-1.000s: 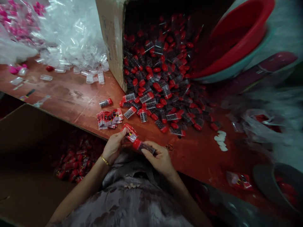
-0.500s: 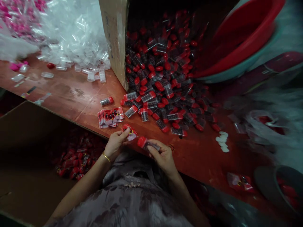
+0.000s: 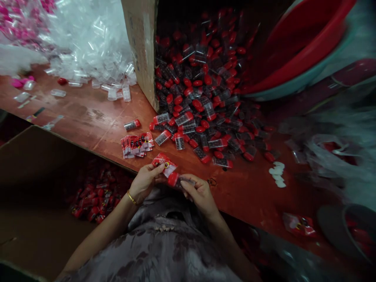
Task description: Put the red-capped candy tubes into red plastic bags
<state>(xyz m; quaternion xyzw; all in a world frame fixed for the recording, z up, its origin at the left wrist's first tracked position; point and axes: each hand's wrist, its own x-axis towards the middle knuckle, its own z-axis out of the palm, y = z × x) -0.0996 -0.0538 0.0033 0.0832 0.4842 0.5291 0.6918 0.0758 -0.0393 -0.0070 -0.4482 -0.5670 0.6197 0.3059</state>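
My left hand (image 3: 146, 181) pinches a small red-and-clear printed plastic sleeve (image 3: 165, 164) between thumb and fingers. In my right hand (image 3: 199, 192) is a clear little bottle with a red cap (image 3: 173, 179) and dark contents. Its capped end points left and meets or overlaps the sleeve's lower right edge; whether it is inside cannot be made out. Just beyond my left hand, a fanned stack of the same sleeves (image 3: 136, 144) lies on the table, with one filled bottle (image 3: 132, 125) behind it.
A cardboard box (image 3: 143, 51) on its side spills many red-capped bottles (image 3: 190, 125) onto the red table (image 3: 96, 117). Clear empty tubes (image 3: 94, 43) are heaped at back left. A lower carton holds wrapped red pieces (image 3: 94, 199). Red basin (image 3: 311, 43) stands back right.
The bottle in my right hand has moved left, up to the sleeve. My left hand has turned the sleeve so more of its printed face shows.
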